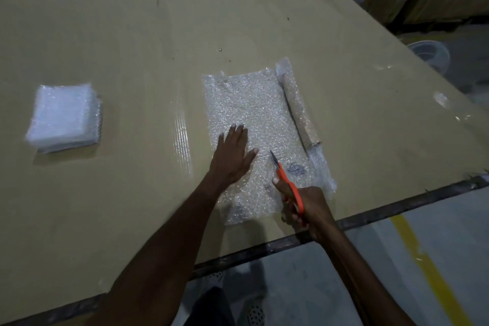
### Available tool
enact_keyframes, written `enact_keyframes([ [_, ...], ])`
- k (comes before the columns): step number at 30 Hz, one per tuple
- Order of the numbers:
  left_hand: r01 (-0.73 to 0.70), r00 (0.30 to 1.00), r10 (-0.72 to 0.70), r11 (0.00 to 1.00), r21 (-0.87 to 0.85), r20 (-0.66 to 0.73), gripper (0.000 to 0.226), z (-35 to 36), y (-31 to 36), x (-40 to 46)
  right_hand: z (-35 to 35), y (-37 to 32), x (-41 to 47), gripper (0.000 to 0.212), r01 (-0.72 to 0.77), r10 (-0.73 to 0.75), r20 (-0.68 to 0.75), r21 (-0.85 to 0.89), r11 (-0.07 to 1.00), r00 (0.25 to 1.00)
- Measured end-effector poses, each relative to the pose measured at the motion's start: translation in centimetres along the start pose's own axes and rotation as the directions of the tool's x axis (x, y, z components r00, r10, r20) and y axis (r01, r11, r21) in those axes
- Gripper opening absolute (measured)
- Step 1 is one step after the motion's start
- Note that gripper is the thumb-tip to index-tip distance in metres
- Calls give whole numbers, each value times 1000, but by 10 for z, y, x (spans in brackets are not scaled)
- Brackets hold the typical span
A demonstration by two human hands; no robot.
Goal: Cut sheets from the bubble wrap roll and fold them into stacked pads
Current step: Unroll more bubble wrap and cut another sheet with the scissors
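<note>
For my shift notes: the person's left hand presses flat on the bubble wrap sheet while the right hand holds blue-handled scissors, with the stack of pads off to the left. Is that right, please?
Nearly: the scissors have orange handles, not blue, as the head view shows. The left hand does press flat on the bubble wrap sheet, the right hand holds the scissors, and the stack of pads lies left.

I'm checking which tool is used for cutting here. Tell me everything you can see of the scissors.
The scissors have bright orange handles and short dark metal blades that look nearly closed, tips pointing away from the person and slightly left. The right hand grips the handles, hiding the loops. The blades lie low over the unrolled bubble wrap sheet, near its front part, just right of the left hand pressing the sheet flat. Whether the blades touch the sheet cannot be told.
</note>
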State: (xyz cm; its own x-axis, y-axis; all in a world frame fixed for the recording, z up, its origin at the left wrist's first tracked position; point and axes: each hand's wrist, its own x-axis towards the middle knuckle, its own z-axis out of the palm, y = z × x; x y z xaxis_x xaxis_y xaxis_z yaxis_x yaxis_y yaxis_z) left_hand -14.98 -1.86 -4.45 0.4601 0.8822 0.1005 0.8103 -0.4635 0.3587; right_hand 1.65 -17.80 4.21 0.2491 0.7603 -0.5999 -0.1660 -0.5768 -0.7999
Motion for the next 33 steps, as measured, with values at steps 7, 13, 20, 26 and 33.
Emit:
enact_keyframes([
  [7, 17, 999, -19, 999, 35, 41, 77, 8, -8, 6, 3, -4, 6, 44, 20, -19, -13, 28, 999, 1000],
  [13, 21, 998, -23, 999, 38, 60, 83, 7, -8, 5, 4, -4, 14, 43, 55, -56, 1, 43, 998, 998],
  [20, 23, 998, -25, 999, 39, 64, 79, 6, -8, 5, 6, -15, 10, 44, 8, -8, -5, 15, 1000, 1000],
  [26, 12, 998, -15, 999, 48, 56, 78, 7, -9, 6, 6, -15, 15, 39, 41, -42, 8, 57, 997, 999],
  [33, 1, 999, -3, 999, 38, 50, 82, 4, -10, 9, 15, -33, 21, 42, 25, -26, -13, -12, 1000, 1000],
])
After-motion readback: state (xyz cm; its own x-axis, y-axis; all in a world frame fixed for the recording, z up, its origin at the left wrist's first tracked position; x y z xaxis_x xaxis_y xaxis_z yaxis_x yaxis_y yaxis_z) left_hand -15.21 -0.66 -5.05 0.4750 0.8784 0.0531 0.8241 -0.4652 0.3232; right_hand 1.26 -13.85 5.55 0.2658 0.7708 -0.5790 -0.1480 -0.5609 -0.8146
